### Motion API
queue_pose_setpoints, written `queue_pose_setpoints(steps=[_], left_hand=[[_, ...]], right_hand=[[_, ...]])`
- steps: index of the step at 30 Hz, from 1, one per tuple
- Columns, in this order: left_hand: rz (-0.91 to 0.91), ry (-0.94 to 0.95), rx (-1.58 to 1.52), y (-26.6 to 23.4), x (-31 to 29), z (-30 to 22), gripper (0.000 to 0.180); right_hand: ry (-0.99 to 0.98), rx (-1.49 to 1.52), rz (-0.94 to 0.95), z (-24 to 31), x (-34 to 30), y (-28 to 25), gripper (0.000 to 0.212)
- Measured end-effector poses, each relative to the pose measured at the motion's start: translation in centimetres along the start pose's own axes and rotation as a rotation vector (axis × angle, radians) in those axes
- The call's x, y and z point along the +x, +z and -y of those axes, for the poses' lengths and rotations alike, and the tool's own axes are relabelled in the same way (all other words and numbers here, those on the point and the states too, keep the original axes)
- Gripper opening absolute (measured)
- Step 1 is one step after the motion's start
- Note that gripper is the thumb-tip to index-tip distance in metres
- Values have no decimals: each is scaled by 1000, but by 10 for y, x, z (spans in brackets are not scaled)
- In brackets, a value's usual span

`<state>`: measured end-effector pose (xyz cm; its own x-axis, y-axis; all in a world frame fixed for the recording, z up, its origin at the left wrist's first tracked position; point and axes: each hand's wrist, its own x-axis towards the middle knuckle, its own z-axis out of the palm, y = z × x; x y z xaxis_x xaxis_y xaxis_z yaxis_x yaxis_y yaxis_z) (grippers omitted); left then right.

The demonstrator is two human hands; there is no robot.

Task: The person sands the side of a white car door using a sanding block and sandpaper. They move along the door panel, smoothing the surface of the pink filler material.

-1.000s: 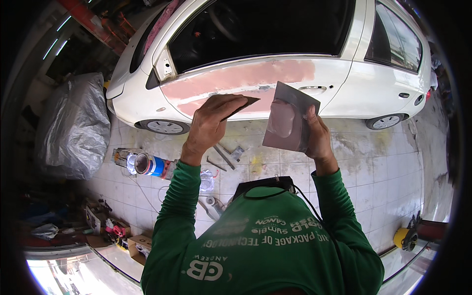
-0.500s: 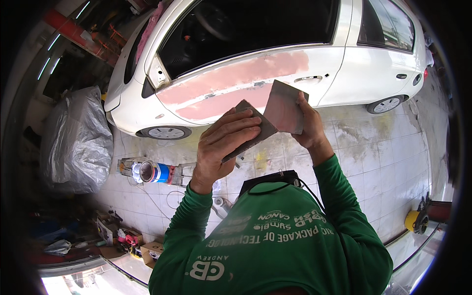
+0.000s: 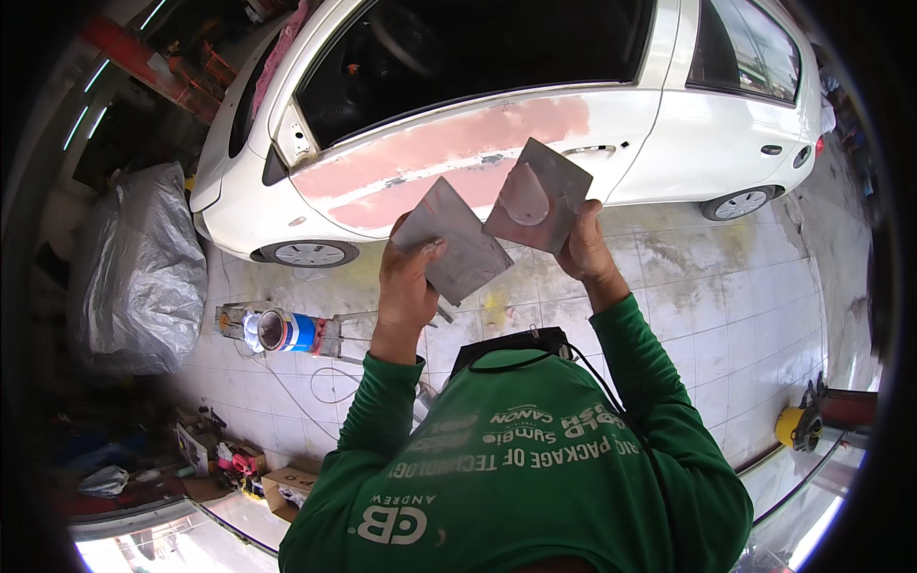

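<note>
My left hand [image 3: 405, 286] grips a flat, square grey putty spreader [image 3: 460, 239] by its near left edge, with the thumb on the upper face. In my right hand [image 3: 590, 252] is a second square grey putty spreader [image 3: 565, 180], held at its lower right side. A rounded blob of pink putty [image 3: 524, 198] lies on that second spreader. The two plates are side by side, their near edges close together. Beyond them stands a white car [image 3: 626, 162]. Its front door carries broad patches of pink filler [image 3: 449, 138], with a scraped grey strip between them.
On the tiled floor [image 3: 688, 329] to the left, an open can with a blue band [image 3: 287, 331] rests on a low stand, with a thin hose nearby. A silver cover [image 3: 138, 272] drapes something at far left. Boxes [image 3: 287, 489] lie lower left; a yellow reel [image 3: 795, 428] sits at right.
My left hand has turned its spreader over, so its broad face and the thumb now show. The right spreader has tilted and shifted slightly left, bringing the pink putty blob into sight.
</note>
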<state>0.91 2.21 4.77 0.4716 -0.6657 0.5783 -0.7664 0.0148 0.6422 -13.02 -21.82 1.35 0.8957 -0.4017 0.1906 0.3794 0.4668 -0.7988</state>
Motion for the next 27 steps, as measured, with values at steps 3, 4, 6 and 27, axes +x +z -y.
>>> queue_pose_setpoints(steps=[3,4,6,27], left_hand=[[58,7,59,5,2,-23,31],[47,11,40,8,2,-19,31],[38,37,0,12,12,-15,32],[221,-794,-913,20,48,-61,55]], right_hand=[[14,-48,66,5,-1,4,131],[25,-66,77,11,-1,5,136],[39,-52,66,17,-1,10,142],[109,-320,99,1,-8,-19,136]])
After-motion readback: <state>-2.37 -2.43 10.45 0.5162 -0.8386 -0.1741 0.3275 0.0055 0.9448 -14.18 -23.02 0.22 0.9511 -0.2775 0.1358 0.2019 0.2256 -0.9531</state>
